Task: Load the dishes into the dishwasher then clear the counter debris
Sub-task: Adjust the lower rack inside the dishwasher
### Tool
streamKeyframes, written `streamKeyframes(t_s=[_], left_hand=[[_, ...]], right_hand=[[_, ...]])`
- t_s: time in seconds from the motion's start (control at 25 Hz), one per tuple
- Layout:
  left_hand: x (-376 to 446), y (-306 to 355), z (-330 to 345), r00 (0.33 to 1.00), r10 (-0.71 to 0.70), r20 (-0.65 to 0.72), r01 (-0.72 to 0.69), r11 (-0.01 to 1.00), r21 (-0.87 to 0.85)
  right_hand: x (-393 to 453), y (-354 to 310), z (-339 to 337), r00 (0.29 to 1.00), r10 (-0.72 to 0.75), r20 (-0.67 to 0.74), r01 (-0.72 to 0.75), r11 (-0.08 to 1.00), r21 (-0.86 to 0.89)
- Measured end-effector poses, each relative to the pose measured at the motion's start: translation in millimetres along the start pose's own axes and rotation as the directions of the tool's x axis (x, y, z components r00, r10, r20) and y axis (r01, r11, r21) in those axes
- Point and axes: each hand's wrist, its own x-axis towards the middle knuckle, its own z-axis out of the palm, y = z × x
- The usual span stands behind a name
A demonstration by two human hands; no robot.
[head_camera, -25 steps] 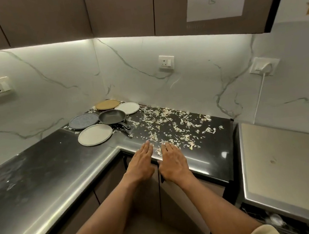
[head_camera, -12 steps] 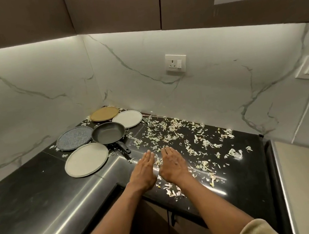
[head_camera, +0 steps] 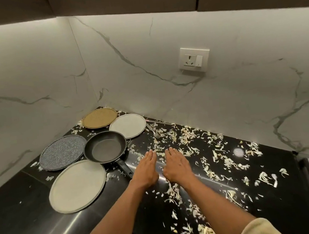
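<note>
Head view: left hand (head_camera: 146,169) and right hand (head_camera: 177,165) side by side over black counter (head_camera: 26,220), palms down, fingers straight and together, holding nothing. Pale scraps (head_camera: 188,142) scattered across counter right of and near hands. Far left corner: frying pan (head_camera: 105,147), handle pointing toward left hand, ringed by tan plate (head_camera: 99,118), white plate (head_camera: 128,126), speckled grey plate (head_camera: 62,152), large cream plate (head_camera: 77,186). Fork (head_camera: 152,130) just right of white plate. Socket (head_camera: 195,59) on marble wall.

One head-worn camera looked forward and steeply down, close over the corner desk (head_camera: 272,160) toward the marble walls (head_camera: 205,91).
</note>
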Motion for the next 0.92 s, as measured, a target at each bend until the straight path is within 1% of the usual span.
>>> streamKeyframes(t_s=[0.12,0.24,0.44,0.56,0.76,0.8,0.92], left_hand=[[50.2,-30.7,-7.2,0.999,0.006,0.051,-0.005,1.000,-0.015],[99.7,-56.2,-17.7,0.997,0.031,0.071,-0.031,0.999,-0.012],[159.8,-82.0,-15.1,0.988,0.088,0.123,-0.087,0.996,-0.015],[187.7,-90.4,-10.4,0.978,0.121,0.172,-0.117,0.993,-0.031],[218.4,-99.6,-2.6,0.961,0.158,0.227,-0.150,0.987,-0.055],[222.5,-100.9,-0.6,0.959,0.162,0.234,-0.154,0.987,-0.053],[233.6,-106.0,6.8,0.957,0.154,0.246,-0.143,0.988,-0.061]], right_hand=[[51.1,-3.8,-1.5,0.999,0.029,0.038,-0.030,1.000,0.006],[98.4,-7.2,-5.5,0.996,0.058,0.061,-0.057,0.998,-0.017],[164.1,-8.8,9.3,0.994,0.089,0.056,-0.090,0.996,0.011],[191.1,-5.1,18.5,0.991,0.083,0.101,-0.084,0.996,0.013],[209.6,-0.9,35.8,0.977,0.075,0.201,-0.075,0.997,-0.009],[211.8,0.2,38.9,0.979,0.074,0.192,-0.073,0.997,-0.010],[210.9,4.0,37.1,0.994,0.056,0.094,-0.056,0.998,-0.005]])
